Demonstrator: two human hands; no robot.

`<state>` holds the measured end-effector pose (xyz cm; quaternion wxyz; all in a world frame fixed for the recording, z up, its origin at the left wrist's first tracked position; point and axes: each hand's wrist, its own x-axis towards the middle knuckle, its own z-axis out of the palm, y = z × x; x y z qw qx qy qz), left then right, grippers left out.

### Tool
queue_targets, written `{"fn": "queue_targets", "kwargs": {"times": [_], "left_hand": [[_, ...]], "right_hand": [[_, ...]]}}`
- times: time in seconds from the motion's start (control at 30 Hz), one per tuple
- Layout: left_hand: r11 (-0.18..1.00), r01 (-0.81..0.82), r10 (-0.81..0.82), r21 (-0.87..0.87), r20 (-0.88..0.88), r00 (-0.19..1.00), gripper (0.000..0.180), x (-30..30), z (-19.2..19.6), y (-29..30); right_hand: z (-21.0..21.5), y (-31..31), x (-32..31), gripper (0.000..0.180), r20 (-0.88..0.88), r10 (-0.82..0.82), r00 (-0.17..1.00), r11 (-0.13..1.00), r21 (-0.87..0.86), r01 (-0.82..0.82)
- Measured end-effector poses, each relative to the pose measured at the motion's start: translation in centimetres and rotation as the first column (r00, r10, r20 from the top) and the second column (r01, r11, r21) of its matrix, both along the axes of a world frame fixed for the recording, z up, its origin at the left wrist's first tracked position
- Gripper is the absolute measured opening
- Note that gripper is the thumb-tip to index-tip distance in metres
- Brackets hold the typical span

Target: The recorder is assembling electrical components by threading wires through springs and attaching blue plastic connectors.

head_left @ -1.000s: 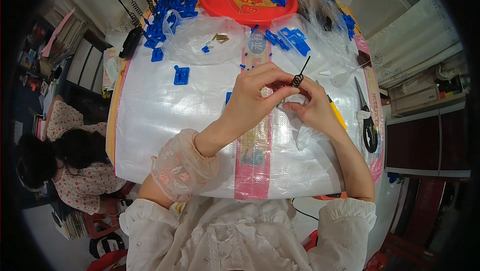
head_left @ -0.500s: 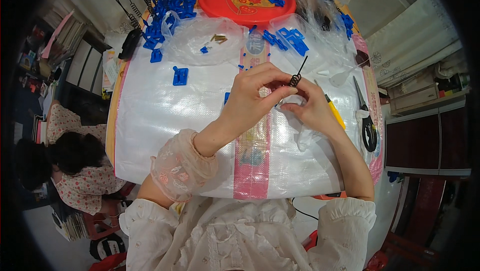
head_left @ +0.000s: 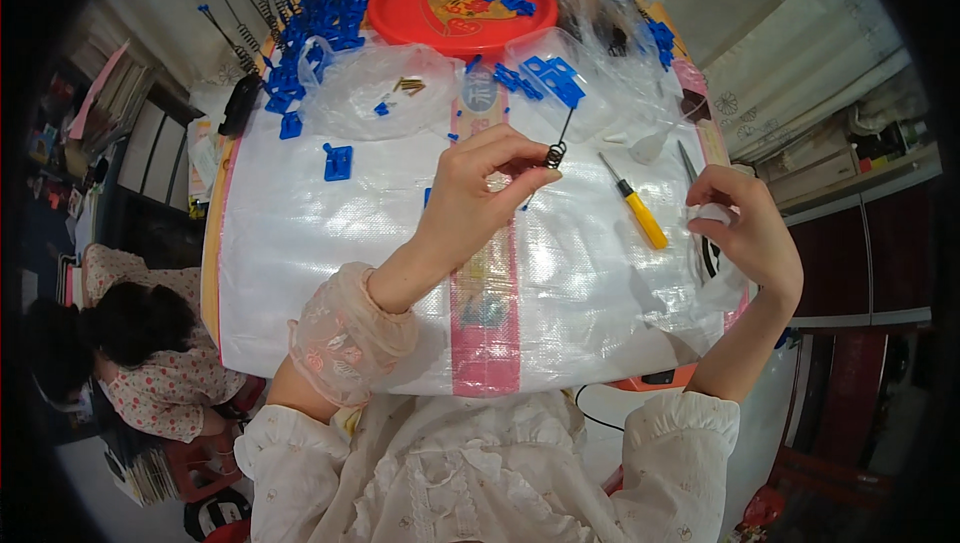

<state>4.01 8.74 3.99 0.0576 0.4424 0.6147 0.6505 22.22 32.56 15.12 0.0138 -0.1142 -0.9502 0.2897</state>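
Observation:
Pinched between the thumb and fingers of my left hand (head_left: 490, 178) is a black coil spring (head_left: 556, 155), its straight wire end pointing up. My right hand (head_left: 752, 228) is at the table's right side, its thumb and fingers closed on a crumpled white tissue (head_left: 712, 213) that hangs below the palm. Underneath lie scissors (head_left: 687, 158), their handles mostly hidden by the tissue and hand. Between my hands rests a screwdriver (head_left: 645, 218) with a yellow and black handle. A blue plastic piece (head_left: 338, 162) with an upright peg lies left of my left hand.
At the back stands a red tray (head_left: 385, 28) with blue parts. Many blue bases with springs (head_left: 325, 18) crowd the back left. Clear plastic bags (head_left: 375, 93) hold small brass-coloured and blue pieces. A flat blue part (head_left: 552, 81) lies behind my hand. Another person (head_left: 150, 343) sits at the left.
My right hand has left the spring and swung right to the scissors, carrying the tissue. My left hand keeps the spring. The whole view has shifted slightly.

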Motion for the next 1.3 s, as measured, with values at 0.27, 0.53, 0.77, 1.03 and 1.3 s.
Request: {"fn": "queue_targets", "kwargs": {"times": [0.27, 0.53, 0.77, 1.03, 1.3], "left_hand": [[1.0, -0.007, 0.007, -0.009, 0.004, 1.0, 0.014, 0.0, -0.1, 0.3], [1.0, -0.021, 0.021, -0.019, 0.007, 1.0, 0.014, -0.1, -0.2, 0.4], [1.0, -0.027, 0.027, -0.007, 0.003, 1.0, 0.015, -0.1, -0.2, 0.3], [1.0, -0.018, 0.018, 0.021, -0.001, 1.0, 0.016, -0.1, -0.3, 0.2], [0.999, -0.03, 0.03, 0.011, -0.009, 1.0, 0.016, -0.1, -0.4, 0.2]], "right_hand": [[-3.6, 3.2, 2.0, 0.029, -0.035, -0.122, 0.992, 0.991, 0.043, 0.124], [-9.1, -3.6, -2.5, 0.023, -0.345, -0.034, 0.938, 0.895, -0.428, -0.125], [-12.7, -7.8, -6.8, 0.024, -0.272, -0.053, 0.961, 0.899, -0.432, -0.072], [-14.2, -8.3, -7.8, 0.027, -0.327, -0.077, 0.942, 0.927, -0.371, -0.053], [-13.2, -7.1, -6.9, 0.027, -0.274, -0.058, 0.96, 0.932, -0.36, -0.046]]}}
